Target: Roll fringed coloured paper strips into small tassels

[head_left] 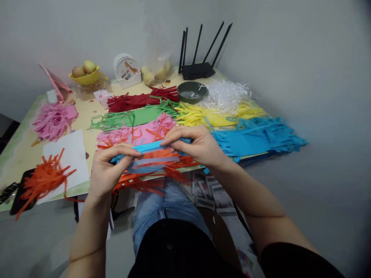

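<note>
Far left on the table (17,154): orange shreds (43,179) on white paper (71,152), apart from the work. Then left hand (106,172), curled, pinching one end of a blue paper strip (150,146) between thumb and fingers. Held level above the orange fringed sheets (158,164), seemingly to keep it taut. Right hand (197,144), palm down, gripping the other end. Further right, blue fringed paper (255,137) lying flat.

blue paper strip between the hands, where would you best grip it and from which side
Pinch the blue paper strip at its two ends, from above, probably. It lies flat and level between the left hand and right hand, so thumb and fingertips can close on its thin faces.
</note>
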### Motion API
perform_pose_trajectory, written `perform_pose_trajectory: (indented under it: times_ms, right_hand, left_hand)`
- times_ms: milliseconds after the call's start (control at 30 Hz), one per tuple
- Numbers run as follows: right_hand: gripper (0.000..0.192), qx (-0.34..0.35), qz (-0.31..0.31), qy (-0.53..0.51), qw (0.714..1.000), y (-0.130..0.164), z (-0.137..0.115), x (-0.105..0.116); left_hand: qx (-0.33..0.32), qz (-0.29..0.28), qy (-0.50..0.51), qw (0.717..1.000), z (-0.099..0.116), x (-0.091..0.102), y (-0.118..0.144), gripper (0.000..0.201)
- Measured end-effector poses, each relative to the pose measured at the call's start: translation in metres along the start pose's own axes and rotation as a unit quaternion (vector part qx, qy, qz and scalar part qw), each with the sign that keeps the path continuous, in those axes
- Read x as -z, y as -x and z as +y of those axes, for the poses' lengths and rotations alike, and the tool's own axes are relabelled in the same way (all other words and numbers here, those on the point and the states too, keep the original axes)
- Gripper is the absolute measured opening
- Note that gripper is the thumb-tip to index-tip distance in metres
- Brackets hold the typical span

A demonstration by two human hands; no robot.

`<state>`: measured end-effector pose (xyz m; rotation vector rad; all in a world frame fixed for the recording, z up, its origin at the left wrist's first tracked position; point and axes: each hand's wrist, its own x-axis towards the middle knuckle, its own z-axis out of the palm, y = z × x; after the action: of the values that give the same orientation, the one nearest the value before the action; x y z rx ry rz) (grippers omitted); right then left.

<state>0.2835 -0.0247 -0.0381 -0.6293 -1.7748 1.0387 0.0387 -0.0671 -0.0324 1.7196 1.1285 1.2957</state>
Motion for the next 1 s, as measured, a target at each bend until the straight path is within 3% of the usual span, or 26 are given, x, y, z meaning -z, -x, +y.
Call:
perform_pose_trajectory:
  times_ms: [233,400,533,633,767,867,1000]
  right_hand:
    - [0.027,0.037,-0.011,0.036,0.999,-0.001,0.002,0.0]
    - [0.015,0.08,0.0,0.109,0.991,0.001,-0.001,-0.004]
    - [0.01,0.076,0.017,0.207,0.975,0.003,-0.004,-0.01]
    - [0.027,0.064,0.023,0.264,0.962,0.004,-0.006,-0.013]
    - [0.013,0.049,0.019,0.267,0.962,0.002,-0.007,-0.011]
    - [0.004,0.02,0.005,0.208,0.978,0.0,-0.008,-0.007]
    - [0.011,-0.059,-0.011,0.041,0.997,0.0,-0.01,-0.009]
  left_hand:
    - [-0.042,-0.008,-0.063,0.997,0.0,0.006,0.004,0.028]
    - [-0.065,-0.073,-0.125,0.987,0.011,0.005,0.001,0.01]
    - [-0.048,-0.038,-0.184,0.981,0.016,-0.002,-0.004,0.024]
    - [-0.036,-0.025,-0.228,0.973,0.014,-0.005,-0.007,0.01]
    - [-0.055,-0.046,-0.273,0.959,0.013,-0.004,-0.011,0.01]
    - [-0.034,-0.045,-0.222,0.973,0.016,-0.005,-0.012,0.01]
    - [0.058,-0.043,-0.039,0.997,0.02,-0.009,-0.009,0.018]
